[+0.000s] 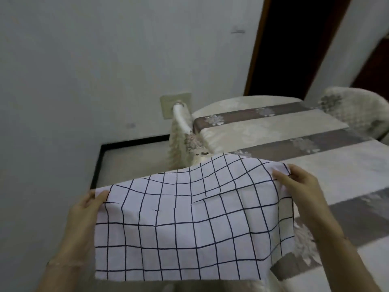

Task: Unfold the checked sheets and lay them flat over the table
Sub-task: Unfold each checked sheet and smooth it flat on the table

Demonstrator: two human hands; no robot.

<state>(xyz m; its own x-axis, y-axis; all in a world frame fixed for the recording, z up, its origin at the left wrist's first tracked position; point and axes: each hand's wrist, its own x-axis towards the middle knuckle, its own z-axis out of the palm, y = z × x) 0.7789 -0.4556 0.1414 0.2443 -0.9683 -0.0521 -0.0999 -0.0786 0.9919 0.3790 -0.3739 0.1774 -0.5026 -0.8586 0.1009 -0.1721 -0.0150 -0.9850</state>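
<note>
- Far left is a plain pale wall [63, 81], with a patch of light floor [130, 163] below it edged by a black skirting strip [99, 165].
- Next along there's a beige wall plate [168, 102] low on the wall. Right in front of it is a chair back [181, 140] in a cream fringed cover, pushed up against the table's left end.
- The table [273, 127] takes up the right half of the room, under a cream cloth with brown floral stripes.
- Behind it is a dark doorway [294, 49]. A second covered chair [357, 110] sits at the far right corner.
- The left hand [88, 209] pinches the top left corner of the checked sheet [189, 224], thumb on the near face. The other fingers are behind the cloth, so I can't see them.
- The sheet itself is white with dark grid lines. It's held up in the air, stretched between both hands and hanging down in front of the person at the table's near left end. It's rippled with a few creases and hides the bottom of the chair.
- The right hand [294, 184] has its fingers curled round the top right corner, gripping it just above the tablecloth.
</note>
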